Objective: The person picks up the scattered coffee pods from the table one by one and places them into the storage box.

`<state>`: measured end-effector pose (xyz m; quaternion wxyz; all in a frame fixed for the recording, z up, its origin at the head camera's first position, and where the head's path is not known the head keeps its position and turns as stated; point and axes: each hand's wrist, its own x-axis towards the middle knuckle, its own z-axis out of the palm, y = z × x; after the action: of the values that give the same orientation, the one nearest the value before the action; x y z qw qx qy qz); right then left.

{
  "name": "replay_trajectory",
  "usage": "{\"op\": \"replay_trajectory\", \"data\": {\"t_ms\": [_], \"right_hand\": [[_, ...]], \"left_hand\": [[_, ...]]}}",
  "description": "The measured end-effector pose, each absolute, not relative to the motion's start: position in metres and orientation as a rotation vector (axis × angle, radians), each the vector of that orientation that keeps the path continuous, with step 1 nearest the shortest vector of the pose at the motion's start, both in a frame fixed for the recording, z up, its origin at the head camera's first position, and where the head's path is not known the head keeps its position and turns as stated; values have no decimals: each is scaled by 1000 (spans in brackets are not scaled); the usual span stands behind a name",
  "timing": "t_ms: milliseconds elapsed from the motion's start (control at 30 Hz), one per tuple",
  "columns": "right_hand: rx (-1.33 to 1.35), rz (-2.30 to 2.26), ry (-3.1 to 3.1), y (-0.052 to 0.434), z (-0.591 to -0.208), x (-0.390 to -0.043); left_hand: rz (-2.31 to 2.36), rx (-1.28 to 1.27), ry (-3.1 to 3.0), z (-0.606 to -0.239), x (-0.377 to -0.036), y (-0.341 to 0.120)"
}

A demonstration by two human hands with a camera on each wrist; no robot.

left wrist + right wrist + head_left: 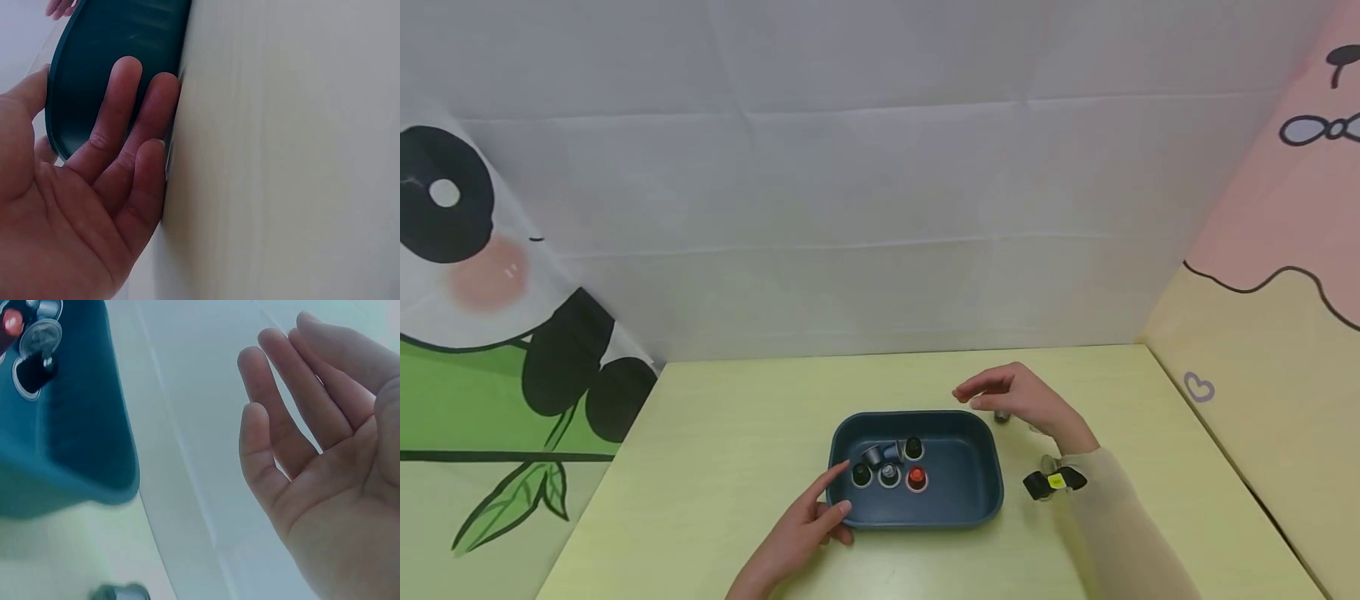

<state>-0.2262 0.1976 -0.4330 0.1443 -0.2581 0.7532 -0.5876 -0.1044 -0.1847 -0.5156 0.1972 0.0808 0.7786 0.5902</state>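
Left hand: your left hand (805,533) lies low on the counter (715,467) at the tray's near left corner, palm turned toward the tray wall.
Left grip: fingers (115,106) straight and relaxed, laid flat against the outer wall of the dark teal tray (970,492); the forefinger reaches over the rim toward the capsules. Nothing is pinched.
Right hand: your right hand (1026,400) hovers above the counter just past the tray's far right corner, palm down, wrist bent, sleeve (1120,533) trailing back toward you.
Right grip: fingers (281,419) loosely spread and a little bent, holding nothing, as the right wrist view plainly shows.
Loose capsule: a small silver capsule (1002,416) sits on the counter directly under your right hand, just outside the tray; whether the hand touches it cannot be told.
Tray: it rests on the counter between your two hands, long side toward you.
Tray contents: five capsules clustered in its left half, namely a red capsule (917,478), a silver-topped capsule (889,475), a dark capsule (861,475), another dark capsule (913,448) behind, and a grey capsule (880,454) lying on its side.
In the way: the tray's right wall stands between your right hand and the cluster.
Wrist camera: a black-and-yellow unit (1054,482) strapped on your right wrist, just beside the tray's right edge.
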Motion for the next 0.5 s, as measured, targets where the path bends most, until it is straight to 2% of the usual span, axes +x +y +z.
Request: {"op": "replay_trajectory", "data": {"t_ms": [500], "right_hand": [[-661,-1722,2183,243,-457,-206]], "left_hand": [[1645,252,2196,-514,-103,-185]]}}
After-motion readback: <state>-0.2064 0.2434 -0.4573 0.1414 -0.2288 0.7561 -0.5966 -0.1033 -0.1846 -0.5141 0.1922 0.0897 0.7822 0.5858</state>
